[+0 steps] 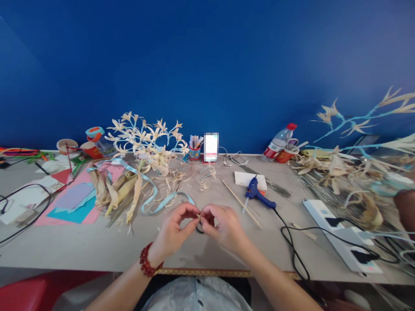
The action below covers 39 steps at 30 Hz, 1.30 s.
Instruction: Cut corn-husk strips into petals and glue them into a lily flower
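My left hand (175, 231) and my right hand (223, 226) meet above the near middle of the grey table (97, 246). Both pinch a small pale strip (198, 215), like a bit of dried husk, between thumb and fingertips. A thin dark loop (199, 229) hangs just below the pinch, and I cannot tell what it is. A red bead bracelet (146, 261) circles my left wrist. A light blue ribbon (162, 203) curls on the table just beyond my left hand.
A blue glue gun (257, 194) with a black cord (293, 250) lies right of my hands, beside a thin wooden stick (241, 204). Husk flowers (145, 138), corn husks (123, 192) and coloured paper (76, 203) sit left. A white power strip (340, 235), a bottle (279, 141) and more husks lie right.
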Each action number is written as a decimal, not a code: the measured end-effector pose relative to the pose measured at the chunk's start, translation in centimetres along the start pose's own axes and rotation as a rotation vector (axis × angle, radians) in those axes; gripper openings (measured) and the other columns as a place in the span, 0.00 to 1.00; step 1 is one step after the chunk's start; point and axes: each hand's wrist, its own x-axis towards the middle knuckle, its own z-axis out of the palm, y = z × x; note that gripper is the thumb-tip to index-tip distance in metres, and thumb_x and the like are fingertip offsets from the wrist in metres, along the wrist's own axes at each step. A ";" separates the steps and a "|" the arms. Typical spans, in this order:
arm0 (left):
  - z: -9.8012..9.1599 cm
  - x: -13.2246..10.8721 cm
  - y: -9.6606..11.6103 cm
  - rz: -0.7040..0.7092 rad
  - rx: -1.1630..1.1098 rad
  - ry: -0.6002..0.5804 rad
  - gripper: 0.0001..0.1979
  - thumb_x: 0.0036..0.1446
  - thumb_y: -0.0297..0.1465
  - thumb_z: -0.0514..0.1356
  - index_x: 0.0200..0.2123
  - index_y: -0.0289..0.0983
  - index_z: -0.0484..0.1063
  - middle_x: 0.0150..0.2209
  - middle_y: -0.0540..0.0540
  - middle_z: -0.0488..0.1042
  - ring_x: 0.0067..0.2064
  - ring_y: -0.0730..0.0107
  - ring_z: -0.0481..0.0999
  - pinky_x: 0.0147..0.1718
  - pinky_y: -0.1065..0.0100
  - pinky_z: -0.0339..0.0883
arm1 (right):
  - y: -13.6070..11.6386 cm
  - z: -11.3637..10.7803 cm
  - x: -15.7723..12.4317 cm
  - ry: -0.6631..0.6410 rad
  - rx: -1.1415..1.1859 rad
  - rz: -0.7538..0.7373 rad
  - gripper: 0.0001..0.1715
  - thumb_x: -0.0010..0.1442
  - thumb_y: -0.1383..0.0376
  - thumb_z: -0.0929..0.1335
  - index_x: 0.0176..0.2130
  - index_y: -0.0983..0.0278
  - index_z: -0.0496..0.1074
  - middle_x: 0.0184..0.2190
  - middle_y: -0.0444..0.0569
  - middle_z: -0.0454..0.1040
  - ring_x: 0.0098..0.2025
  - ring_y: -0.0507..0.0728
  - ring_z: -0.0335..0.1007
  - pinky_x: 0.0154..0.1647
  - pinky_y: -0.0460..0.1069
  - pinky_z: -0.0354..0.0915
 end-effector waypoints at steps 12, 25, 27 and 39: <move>-0.7 0.5 0.8 -0.119 -0.069 -0.086 0.05 0.57 0.33 0.61 0.34 0.37 0.73 0.31 0.47 0.73 0.34 0.68 0.72 0.36 0.68 0.66 | 0.0 -1.0 0.2 0.028 -0.310 -0.234 0.04 0.52 0.71 0.65 0.29 0.62 0.66 0.21 0.42 0.70 0.23 0.51 0.64 0.27 0.45 0.54; -0.5 0.1 0.7 -0.031 0.035 0.012 0.06 0.59 0.34 0.59 0.37 0.38 0.74 0.36 0.45 0.74 0.37 0.66 0.74 0.39 0.66 0.67 | -0.4 -1.3 0.0 -0.137 0.199 0.090 0.04 0.56 0.70 0.64 0.33 0.62 0.66 0.26 0.42 0.71 0.28 0.50 0.67 0.21 0.40 0.56; -0.6 0.1 0.7 -0.033 0.032 0.000 0.06 0.60 0.33 0.59 0.36 0.38 0.74 0.35 0.45 0.74 0.36 0.67 0.73 0.38 0.67 0.67 | -0.2 -1.3 0.0 -0.131 0.213 0.116 0.05 0.54 0.72 0.63 0.32 0.62 0.66 0.25 0.41 0.70 0.27 0.50 0.65 0.19 0.40 0.54; -0.4 0.0 0.9 0.017 0.081 0.048 0.06 0.60 0.32 0.59 0.35 0.37 0.75 0.34 0.45 0.75 0.36 0.66 0.74 0.37 0.68 0.66 | -0.6 -1.4 0.0 -0.167 0.211 0.096 0.03 0.61 0.67 0.63 0.35 0.62 0.67 0.29 0.44 0.71 0.31 0.51 0.66 0.21 0.41 0.54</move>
